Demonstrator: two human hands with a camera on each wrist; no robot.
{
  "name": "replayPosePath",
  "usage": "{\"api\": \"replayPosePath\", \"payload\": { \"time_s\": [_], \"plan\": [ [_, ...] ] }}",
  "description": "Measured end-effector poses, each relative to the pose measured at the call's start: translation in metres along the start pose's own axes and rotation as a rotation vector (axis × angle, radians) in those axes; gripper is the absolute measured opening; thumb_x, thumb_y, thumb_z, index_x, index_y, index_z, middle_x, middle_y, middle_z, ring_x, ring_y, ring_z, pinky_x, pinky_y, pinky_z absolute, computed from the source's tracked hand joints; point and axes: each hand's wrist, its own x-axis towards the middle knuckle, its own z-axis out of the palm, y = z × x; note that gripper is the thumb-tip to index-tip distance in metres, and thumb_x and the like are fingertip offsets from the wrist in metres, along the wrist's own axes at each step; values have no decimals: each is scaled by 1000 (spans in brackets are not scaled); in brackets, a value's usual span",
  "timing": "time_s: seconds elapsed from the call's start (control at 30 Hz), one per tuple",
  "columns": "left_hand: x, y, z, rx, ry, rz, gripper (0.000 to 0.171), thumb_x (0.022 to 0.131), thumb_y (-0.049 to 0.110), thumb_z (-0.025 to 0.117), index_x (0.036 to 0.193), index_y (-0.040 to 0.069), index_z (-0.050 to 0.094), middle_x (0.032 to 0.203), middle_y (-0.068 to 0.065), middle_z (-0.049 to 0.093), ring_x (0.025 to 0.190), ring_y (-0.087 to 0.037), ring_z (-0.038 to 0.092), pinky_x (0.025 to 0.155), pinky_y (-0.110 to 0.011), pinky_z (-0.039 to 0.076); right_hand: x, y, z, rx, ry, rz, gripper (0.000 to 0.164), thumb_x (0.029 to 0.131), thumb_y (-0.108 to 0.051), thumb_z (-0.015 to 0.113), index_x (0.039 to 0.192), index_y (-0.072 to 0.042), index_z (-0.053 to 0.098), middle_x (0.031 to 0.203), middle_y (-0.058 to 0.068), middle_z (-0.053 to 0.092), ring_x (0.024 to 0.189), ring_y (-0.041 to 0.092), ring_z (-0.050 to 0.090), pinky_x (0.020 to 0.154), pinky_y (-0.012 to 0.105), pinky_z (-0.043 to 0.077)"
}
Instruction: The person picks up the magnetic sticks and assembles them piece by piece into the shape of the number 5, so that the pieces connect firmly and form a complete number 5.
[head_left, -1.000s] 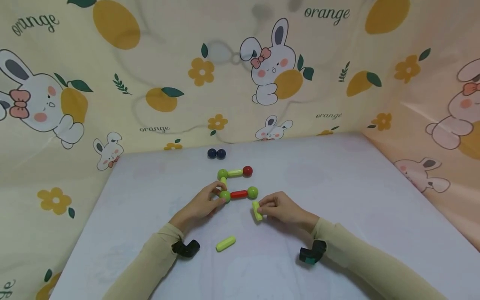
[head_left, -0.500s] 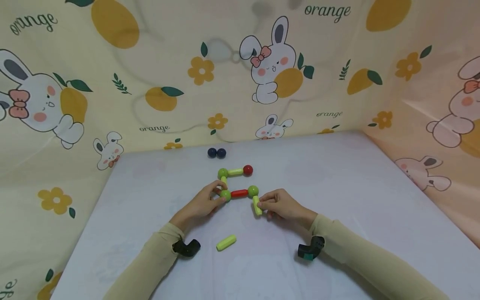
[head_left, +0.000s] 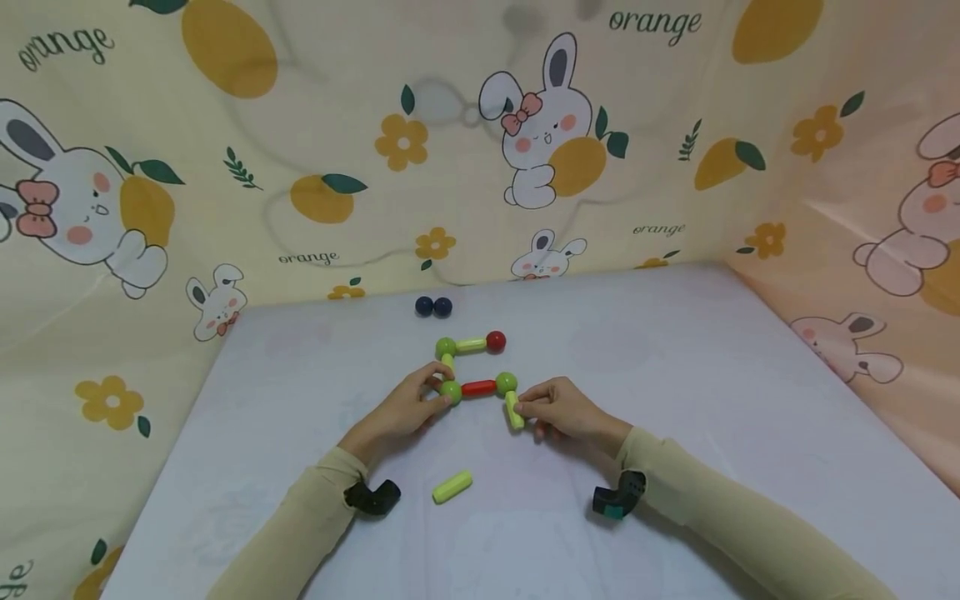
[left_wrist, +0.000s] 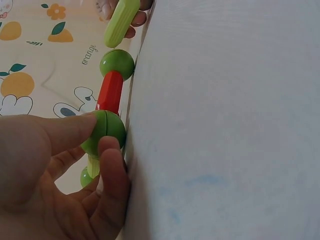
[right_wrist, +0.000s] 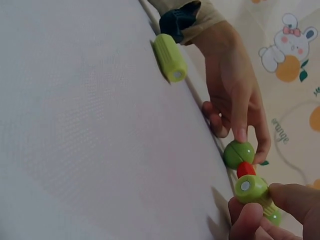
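My left hand (head_left: 405, 406) pinches a green ball (left_wrist: 116, 131) between thumb and fingers, at the bend of a chain of magnetic rods and balls. From that ball a red rod (head_left: 478, 388) runs right to a second green ball (head_left: 506, 382). My right hand (head_left: 567, 408) pinches a yellow-green rod (head_left: 513, 411), whose far end meets the second ball in the head view. Behind the left fingers, a partly hidden rod leads to another green ball (head_left: 446, 346). A further yellow-green rod (head_left: 472, 345) joins it to a red ball (head_left: 496, 342).
A loose yellow-green rod (head_left: 452, 487) lies on the white table (head_left: 300, 367) between the forearms. Two dark blue balls (head_left: 433, 307) sit side by side near the back edge. A patterned cloth (head_left: 465, 167) rises behind the table.
My right hand has moved slightly up and away from me, bringing the yellow-green rod from below the second green ball to its lower side. My left hand has stayed in place.
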Motion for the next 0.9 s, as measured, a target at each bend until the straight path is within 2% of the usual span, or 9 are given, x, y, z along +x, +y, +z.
{"api": "replayPosePath", "payload": {
  "time_s": [0.27, 0.9],
  "plan": [
    [0, 0, -1, -13, -2, 10, 30, 102, 13, 58, 131, 16, 51, 127, -16, 57, 60, -15, 53, 55, -24, 47, 1, -2, -2, -3, -3, 31, 37, 98, -20, 66, 123, 7, 67, 62, -4, 67, 50, 5, 55, 45, 19, 38],
    [1, -2, 0, -8, -2, -1, 28, 101, 14, 60, 128, 19, 52, 125, -13, 57, 56, -15, 52, 53, -24, 46, 4, -3, -1, 3, -1, 66, 37, 98, -21, 66, 123, 6, 67, 63, -4, 67, 48, 5, 53, 45, 19, 39]
  ]
}}
